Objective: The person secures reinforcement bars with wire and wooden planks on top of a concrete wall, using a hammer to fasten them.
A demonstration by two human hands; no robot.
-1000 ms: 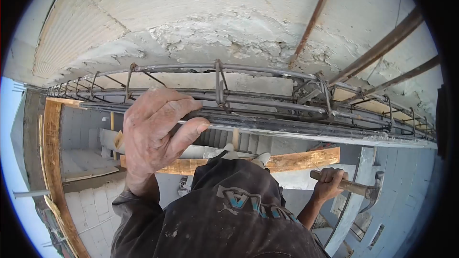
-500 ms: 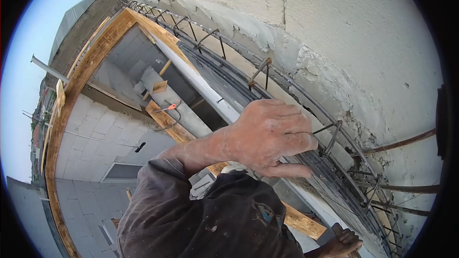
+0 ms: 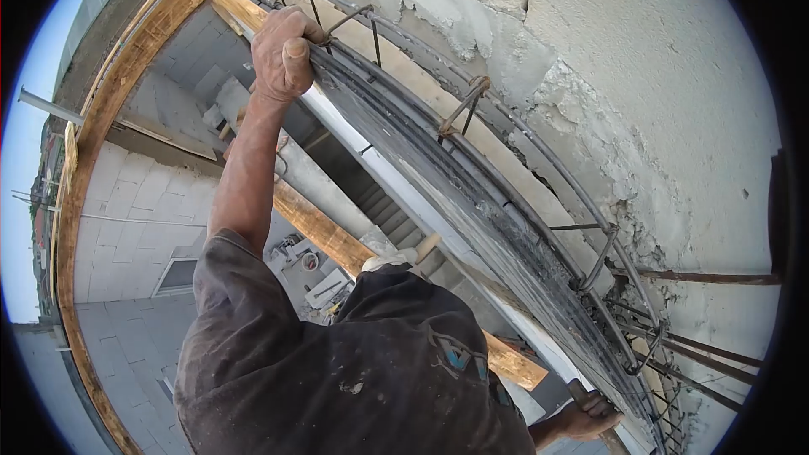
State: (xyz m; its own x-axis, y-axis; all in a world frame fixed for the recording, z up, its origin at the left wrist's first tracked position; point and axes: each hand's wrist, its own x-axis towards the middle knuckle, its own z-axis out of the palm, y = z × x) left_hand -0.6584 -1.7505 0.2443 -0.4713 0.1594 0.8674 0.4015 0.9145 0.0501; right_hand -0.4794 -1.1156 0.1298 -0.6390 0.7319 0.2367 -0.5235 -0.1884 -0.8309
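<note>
My left hand (image 3: 286,55) is closed over the top edge of a formwork board (image 3: 253,13), thumb on the near side. Its fingertips are hidden beside the rebar. Right past it runs a rebar cage (image 3: 476,97) with tied stirrups, lying along the wall. Dark long bars (image 3: 438,152) lie between the cage and a white board edge (image 3: 413,194). Down at the lower right, my right hand (image 3: 590,417) wraps round a wooden handle (image 3: 580,392); the tool's other end is out of sight.
A rough plastered block wall (image 3: 640,59) rises on the right, with rusty bars (image 3: 708,276) sticking out. Below are stairs (image 3: 392,215), a timber plank (image 3: 324,232) and cluttered tools (image 3: 324,286). A curved-looking wooden beam (image 3: 72,227) borders the opening on the left.
My left hand has moved up and left from above the bars to the board edge, and has closed there. My right hand still grips the wooden handle, slightly shifted.
</note>
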